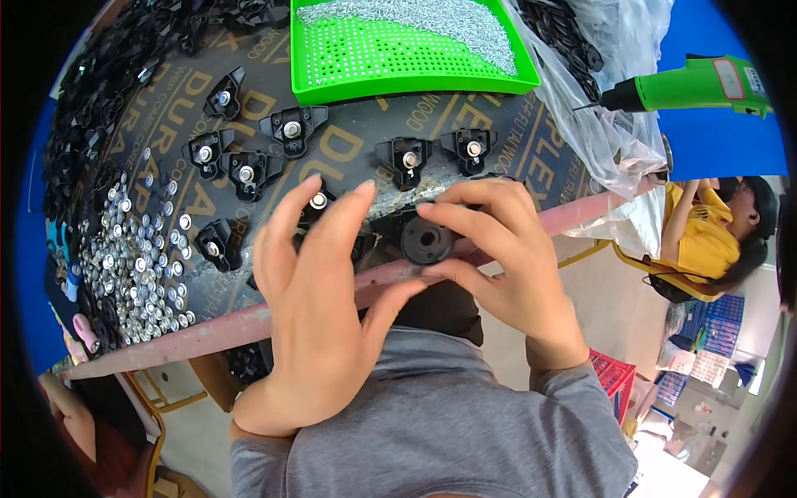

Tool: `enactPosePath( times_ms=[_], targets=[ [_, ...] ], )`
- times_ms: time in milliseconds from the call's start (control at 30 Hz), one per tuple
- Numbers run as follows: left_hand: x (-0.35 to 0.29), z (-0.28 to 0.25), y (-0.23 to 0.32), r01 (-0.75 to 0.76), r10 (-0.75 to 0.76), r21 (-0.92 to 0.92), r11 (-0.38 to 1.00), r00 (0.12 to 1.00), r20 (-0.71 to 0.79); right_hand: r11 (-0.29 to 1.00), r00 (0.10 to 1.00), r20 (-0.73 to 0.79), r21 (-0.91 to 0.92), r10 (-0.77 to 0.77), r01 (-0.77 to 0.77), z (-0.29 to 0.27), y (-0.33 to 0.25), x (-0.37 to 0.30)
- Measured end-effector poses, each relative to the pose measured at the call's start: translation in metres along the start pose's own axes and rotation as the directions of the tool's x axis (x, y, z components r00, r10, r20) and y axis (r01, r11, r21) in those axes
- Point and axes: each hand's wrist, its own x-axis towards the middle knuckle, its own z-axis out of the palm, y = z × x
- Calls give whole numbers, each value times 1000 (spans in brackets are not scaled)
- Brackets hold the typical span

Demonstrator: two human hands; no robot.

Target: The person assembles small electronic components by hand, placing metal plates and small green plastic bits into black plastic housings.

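At the table's near edge, my right hand pinches a round black plastic disc with a hole in its middle, fingers on its far side and thumb on its near side. My left hand is spread beside it, fingers apart and with nothing in its grip. Its fingertips hover around a black plastic bracket with a round metal piece, partly hidden by the fingers. Farther out lie several similar black brackets, each carrying a shiny metal piece. Other dark parts under the hands are too covered to make out.
A green perforated tray of small screws stands at the far side. Loose round metal pieces and heaped black parts cover the left. Clear plastic sheeting and a green electric screwdriver are at right. Other people sit nearby.
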Motion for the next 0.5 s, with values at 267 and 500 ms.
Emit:
enactPosePath(
  times_ms=[267,500],
  targets=[
    [3,19,-5,-31,32,102,994,999,-3,990,989,92,76,112,-119,5,-3,10],
    [11,24,-9,-13,14,30,999,1000,-25,954,967,134,182,216,-238,6,1,12]
  ],
)
